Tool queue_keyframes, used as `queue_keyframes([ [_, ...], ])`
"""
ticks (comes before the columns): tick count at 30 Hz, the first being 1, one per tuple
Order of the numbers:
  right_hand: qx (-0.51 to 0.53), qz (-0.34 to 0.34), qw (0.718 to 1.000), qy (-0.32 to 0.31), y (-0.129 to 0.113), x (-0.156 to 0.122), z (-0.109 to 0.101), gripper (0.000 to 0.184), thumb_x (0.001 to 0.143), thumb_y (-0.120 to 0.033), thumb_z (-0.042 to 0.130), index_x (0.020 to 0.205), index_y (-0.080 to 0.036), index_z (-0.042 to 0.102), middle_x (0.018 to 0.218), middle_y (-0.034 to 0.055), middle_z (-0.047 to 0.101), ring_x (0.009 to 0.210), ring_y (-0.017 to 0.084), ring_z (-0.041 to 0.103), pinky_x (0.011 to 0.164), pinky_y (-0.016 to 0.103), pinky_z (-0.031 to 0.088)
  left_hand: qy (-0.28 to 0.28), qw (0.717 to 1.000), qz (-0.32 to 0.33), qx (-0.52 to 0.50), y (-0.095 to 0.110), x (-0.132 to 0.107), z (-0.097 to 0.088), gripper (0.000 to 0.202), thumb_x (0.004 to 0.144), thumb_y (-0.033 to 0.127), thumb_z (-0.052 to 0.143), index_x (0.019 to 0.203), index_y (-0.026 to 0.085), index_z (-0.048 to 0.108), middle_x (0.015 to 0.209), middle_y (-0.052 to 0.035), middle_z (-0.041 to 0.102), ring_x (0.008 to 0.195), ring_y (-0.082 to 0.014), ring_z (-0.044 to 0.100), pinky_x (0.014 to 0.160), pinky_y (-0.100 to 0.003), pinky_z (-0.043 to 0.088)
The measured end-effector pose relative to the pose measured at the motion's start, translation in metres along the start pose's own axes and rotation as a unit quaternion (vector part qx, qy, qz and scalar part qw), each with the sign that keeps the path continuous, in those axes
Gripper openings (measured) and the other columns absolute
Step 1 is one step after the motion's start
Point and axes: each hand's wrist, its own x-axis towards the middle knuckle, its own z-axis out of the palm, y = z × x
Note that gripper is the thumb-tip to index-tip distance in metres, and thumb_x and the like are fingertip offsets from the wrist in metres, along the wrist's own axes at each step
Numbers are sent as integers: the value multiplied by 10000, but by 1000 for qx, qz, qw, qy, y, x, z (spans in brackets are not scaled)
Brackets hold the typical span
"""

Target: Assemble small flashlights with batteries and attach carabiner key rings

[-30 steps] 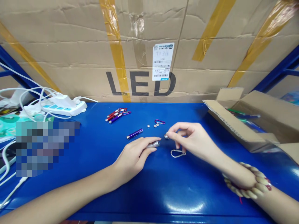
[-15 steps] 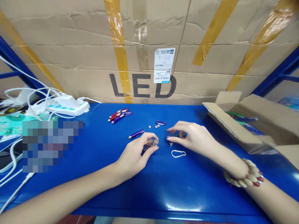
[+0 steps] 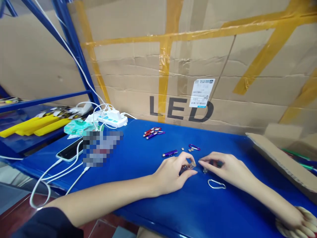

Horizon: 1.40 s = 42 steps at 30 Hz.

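My left hand [image 3: 170, 175] is closed, with thumb and fingers curled around small round button cells [image 3: 193, 164] at the fingertips. Something dark inside its grip is mostly hidden. Just right of it, my right hand [image 3: 225, 165] has thumb and forefinger drawn together; anything between them is too small to make out. Below those fingertips lies a small metal part [image 3: 205, 171]. A silver carabiner [image 3: 216, 184] rests nearer to me. Behind the hands are a purple mini flashlight [image 3: 169, 153], a purple carabiner [image 3: 194, 147] and a few loose button cells [image 3: 182, 149].
Several red and purple mini flashlights [image 3: 152, 133] lie farther back on the blue table [image 3: 138, 145]. An open cardboard box [image 3: 279, 162] stands at right. A white power strip [image 3: 112, 119], cables and a phone [image 3: 70, 150] occupy the left. A large carton [image 3: 138, 76] backs the table.
The view has swung left, so the table things appear farther right. My right hand's thumb and forefinger have come together. My left hand keeps its hold on the button cells.
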Motion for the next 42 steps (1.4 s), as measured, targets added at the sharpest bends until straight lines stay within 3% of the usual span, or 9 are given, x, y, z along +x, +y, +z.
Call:
queue_keyframes([
  [3,-32,2,999,8,-5,-2,3,315,726,-568,535,832,-314,689,776,-26,662,610,125,589,491,224,404,9,1000,14,15,-1,0,-1,183,864,281,495,1024,209,443,778,11,647,743,-152,621,696,-232,435],
  [7,-39,-8,999,13,-7,-4,7,253,754,-491,526,842,-315,686,776,-26,659,606,120,584,499,224,405,28,998,21,53,-3,1,-4,197,861,305,498,1034,221,455,799,9,654,790,-168,626,722,-251,439],
  [15,45,-6,998,33,0,2,8,272,742,-445,557,855,-238,693,774,13,683,655,149,608,596,245,459,46,995,52,70,-5,2,-8,174,861,277,500,1022,221,464,805,10,649,744,-149,621,708,-241,456],
  [19,89,-19,995,34,2,4,10,272,728,-393,587,882,-190,684,804,39,681,676,152,609,633,253,472,75,988,105,84,-9,5,-14,173,859,255,506,1022,213,469,868,-16,665,746,-148,628,696,-242,470],
  [23,95,-38,994,46,-1,1,11,229,720,-340,600,866,-183,680,805,48,666,674,150,607,625,253,475,109,967,163,163,-12,11,-25,170,861,273,493,1014,199,481,823,-32,670,724,-163,635,697,-272,484],
  [32,106,-47,991,68,-4,-3,9,165,712,-318,610,801,-192,670,765,37,678,704,160,629,652,266,496,148,950,83,261,-26,21,-49,162,893,277,422,1036,201,428,798,-15,668,732,-157,646,677,-267,484],
  [42,80,-45,995,49,1,-4,7,174,708,-304,629,813,-171,670,749,27,690,681,136,630,647,233,490,152,950,56,268,-38,25,-44,188,889,300,434,1051,204,434,715,28,639,678,-137,621,627,-223,443],
])
